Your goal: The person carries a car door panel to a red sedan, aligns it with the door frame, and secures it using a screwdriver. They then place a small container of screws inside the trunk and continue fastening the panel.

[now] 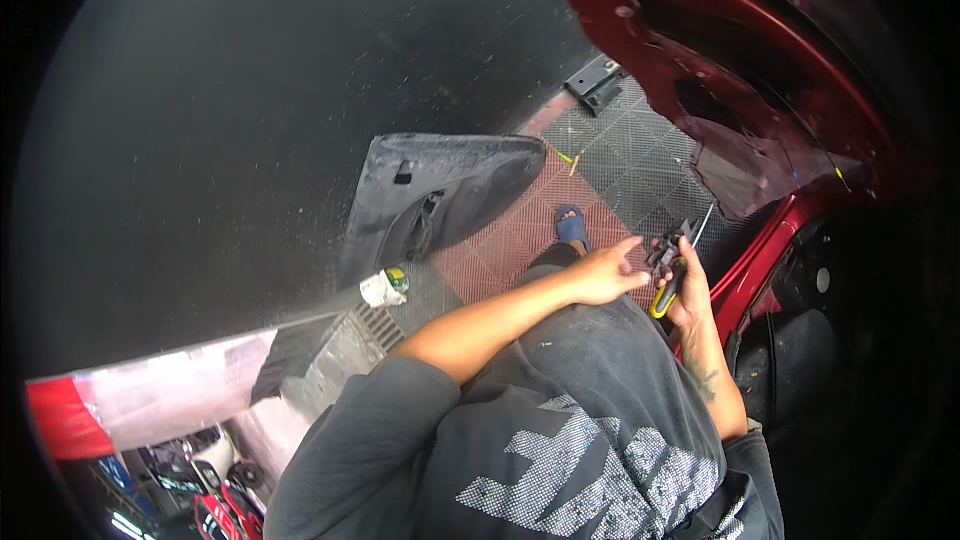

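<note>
My right hand (692,292) is closed around a screwdriver with a yellow and black handle (663,301). Its thin, pale shaft sticks out past the fingers toward the car door. The same hand also holds a small black plastic part (664,254), whose exact kind I cannot make out. Just left of that part is my left hand (604,275), its index finger stretched out and its thumb apart. Nothing shows in its grasp, and whether its fingertips touch the black part is unclear.
A red car door (690,50) with its inner side bared stands open at the right. A dark door trim panel (450,190) leans on the black wall (220,140). A black bracket-like piece (597,83) and a white-and-green package (385,288) lie on the floor.
</note>
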`<state>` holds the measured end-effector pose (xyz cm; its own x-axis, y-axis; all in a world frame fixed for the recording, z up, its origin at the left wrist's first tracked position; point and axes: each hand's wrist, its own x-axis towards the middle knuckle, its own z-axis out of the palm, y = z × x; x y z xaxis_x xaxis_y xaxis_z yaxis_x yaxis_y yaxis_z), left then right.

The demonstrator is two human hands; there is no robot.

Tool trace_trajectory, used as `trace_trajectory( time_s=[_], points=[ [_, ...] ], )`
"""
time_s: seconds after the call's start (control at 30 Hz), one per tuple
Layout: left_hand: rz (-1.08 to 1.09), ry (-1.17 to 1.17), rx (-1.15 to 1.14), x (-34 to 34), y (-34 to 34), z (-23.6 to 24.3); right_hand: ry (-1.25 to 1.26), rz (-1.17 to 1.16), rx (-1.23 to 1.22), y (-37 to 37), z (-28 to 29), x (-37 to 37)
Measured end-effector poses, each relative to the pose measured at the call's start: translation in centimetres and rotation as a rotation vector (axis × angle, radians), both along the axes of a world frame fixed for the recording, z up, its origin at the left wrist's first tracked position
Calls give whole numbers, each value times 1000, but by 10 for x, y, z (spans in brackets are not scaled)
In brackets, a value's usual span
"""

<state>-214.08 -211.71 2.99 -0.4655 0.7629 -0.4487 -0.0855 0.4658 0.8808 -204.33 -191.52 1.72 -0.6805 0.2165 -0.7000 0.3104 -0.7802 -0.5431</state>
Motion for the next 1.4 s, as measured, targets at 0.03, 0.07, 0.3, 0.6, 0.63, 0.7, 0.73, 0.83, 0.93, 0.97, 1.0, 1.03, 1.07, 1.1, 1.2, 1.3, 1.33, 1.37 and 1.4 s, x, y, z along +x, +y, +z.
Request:
trace_trajectory(
  time_s=[0.03, 0.07, 0.3, 0.6, 0.63, 0.7, 0.73, 0.83, 0.93, 0.97, 1.0, 1.03, 1.07, 1.1, 1.2, 1.3, 1.33, 1.37, 1.4],
  points=[
    [36, -120, 25, 2, -18, -19, -56, 51, -21, 6, -8, -2],
    [111, -128, -2, 3, -45, -37, -126, 42, 13, 4, -21, -4],
    [742, -199, -306, -59, -300, -98, -377, -10, 38, -29, -68, -6],
    [884, 381, -981, -219, -541, -200, -364, -117, 152, -74, -80, -15],
    [826, 396, -1014, -229, -551, -210, -378, -154, 173, -85, -83, -11],
    [728, 417, -1028, -249, -551, -224, -401, -141, 222, -105, -76, -4],
    [685, 417, -1027, -251, -547, -223, -435, -116, 260, -120, -68, 2],
    [657, 468, -979, -252, -536, -254, -536, -147, 297, -155, -49, 25],
    [753, 576, -952, -241, -522, -266, -644, -149, 289, -181, -52, 28],
    [611, 638, -881, -237, -523, -269, -683, -142, 273, -187, -52, 34],
    [477, 685, -804, -228, -517, -267, -698, -156, 258, -189, -47, 37],
    [342, 731, -724, -216, -510, -266, -704, -163, 260, -191, -42, 33],
    [288, 674, -518, -199, -500, -270, -714, -168, 261, -193, -37, 30],
    [251, 610, -310, -179, -467, -293, -719, -165, 273, -173, -46, 22],
    [-174, 426, -309, -125, -434, -309, -718, -135, 296, -201, -37, 9],
    [-310, 403, -247, -74, -418, -336, -737, -49, 362, -209, -30, 11],
    [-329, 375, -269, -66, -397, -351, -736, -20, 380, -192, -36, 7],
    [-348, 348, -292, -56, -376, -365, -734, 12, 396, -174, -42, 3],
    [-370, 314, -303, -46, -359, -376, -731, 24, 399, -154, -50, 0]
  ],
)
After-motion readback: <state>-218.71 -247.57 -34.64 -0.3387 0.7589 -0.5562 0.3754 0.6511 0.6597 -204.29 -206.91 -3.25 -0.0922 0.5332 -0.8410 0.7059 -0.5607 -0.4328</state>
